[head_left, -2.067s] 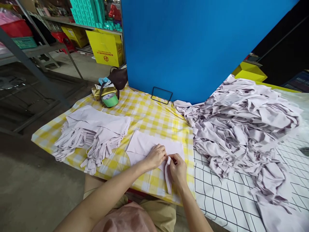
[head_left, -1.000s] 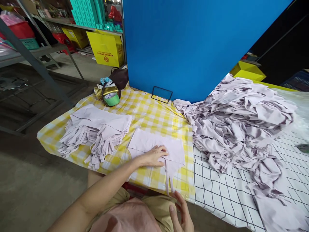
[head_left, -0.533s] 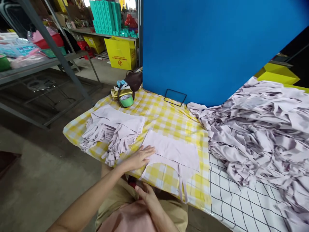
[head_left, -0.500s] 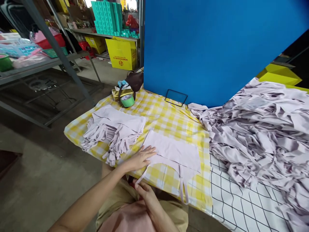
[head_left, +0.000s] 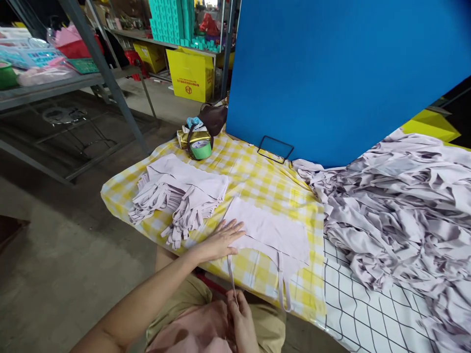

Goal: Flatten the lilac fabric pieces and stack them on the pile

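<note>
A pale lilac camisole (head_left: 272,233) lies flat on the yellow checked cloth in front of me, its straps toward my body. My left hand (head_left: 221,240) rests flat on its left side, fingers spread. One thin strap (head_left: 231,272) runs down from under that hand past the table edge. My right hand (head_left: 241,314) pinches the strap's lower part above my lap. The other strap (head_left: 281,284) hangs loosely by the table edge. Left of the camisole sits a neat stack of similar lilac camisoles (head_left: 184,179), straps bunched toward me.
A big heap of crumpled lilac garments (head_left: 397,211) covers the right side. Behind the table stands a blue panel (head_left: 312,78) with a black wire frame (head_left: 275,149) at its foot. Green tape (head_left: 201,149) lies at the back left, near a dark bag (head_left: 213,119). A metal rack (head_left: 110,83) stands left.
My right hand has moved right and slightly down, drawing the strap from a slant to nearly straight down. My left hand stays flat on the camisole. The view has shifted slightly.
</note>
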Demonstrator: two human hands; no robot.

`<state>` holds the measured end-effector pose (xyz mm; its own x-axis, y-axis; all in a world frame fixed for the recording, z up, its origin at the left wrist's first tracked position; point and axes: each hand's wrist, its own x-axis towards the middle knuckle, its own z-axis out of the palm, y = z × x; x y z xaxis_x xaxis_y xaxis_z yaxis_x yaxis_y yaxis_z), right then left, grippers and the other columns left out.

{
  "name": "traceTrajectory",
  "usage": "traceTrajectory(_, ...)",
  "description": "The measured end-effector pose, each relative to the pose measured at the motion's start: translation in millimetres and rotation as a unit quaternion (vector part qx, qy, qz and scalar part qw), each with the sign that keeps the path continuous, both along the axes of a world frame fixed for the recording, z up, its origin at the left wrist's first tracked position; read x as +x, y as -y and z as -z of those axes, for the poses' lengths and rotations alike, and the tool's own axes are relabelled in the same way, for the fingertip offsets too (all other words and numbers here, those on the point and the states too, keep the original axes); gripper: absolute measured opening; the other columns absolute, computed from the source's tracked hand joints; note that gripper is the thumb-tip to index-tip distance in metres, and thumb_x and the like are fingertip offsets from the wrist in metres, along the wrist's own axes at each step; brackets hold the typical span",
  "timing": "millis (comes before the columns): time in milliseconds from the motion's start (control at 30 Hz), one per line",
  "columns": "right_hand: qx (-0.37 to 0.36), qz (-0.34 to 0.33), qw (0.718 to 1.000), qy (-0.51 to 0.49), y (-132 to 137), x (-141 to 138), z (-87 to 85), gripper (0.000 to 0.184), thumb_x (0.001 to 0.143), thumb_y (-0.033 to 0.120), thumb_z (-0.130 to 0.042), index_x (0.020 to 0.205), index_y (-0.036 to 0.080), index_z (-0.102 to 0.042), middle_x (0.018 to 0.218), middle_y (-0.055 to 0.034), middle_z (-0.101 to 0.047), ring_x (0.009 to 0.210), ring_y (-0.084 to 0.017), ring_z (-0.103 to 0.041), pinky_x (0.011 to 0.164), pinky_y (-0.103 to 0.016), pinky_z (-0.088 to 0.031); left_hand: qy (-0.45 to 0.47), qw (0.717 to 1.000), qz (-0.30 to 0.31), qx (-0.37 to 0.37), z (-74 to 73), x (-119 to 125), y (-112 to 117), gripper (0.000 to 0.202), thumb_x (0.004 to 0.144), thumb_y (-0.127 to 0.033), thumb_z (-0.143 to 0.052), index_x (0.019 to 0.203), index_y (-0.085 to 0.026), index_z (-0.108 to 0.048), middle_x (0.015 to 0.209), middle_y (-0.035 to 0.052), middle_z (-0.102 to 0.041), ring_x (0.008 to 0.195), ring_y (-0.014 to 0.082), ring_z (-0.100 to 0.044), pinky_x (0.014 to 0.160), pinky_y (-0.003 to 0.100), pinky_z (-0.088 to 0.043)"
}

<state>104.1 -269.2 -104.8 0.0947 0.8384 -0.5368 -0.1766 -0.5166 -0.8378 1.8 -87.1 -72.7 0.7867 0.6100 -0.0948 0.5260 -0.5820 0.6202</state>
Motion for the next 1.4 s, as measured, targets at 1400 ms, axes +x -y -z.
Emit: traceTrajectory(1400,0.274,-0.272,0.545,0.744,-137.4,133.8,-44.1,0.024,0.078,0.000,-0.042,0.082,0.020,-0.054,0.084,-0.0059,-0.051,0.074,-0.019,-0.049,0.055,-0.027,-0.034,-0.079,0.996,0.037,0.010,-12.6,-0.9,0.9,0.066,0.083,-0.021,-0.052,0.141,-0.026,-0.019,0.151,0.0027,-0.007,0.138,0.0195,0.001,0.111,0.041,-0.003)
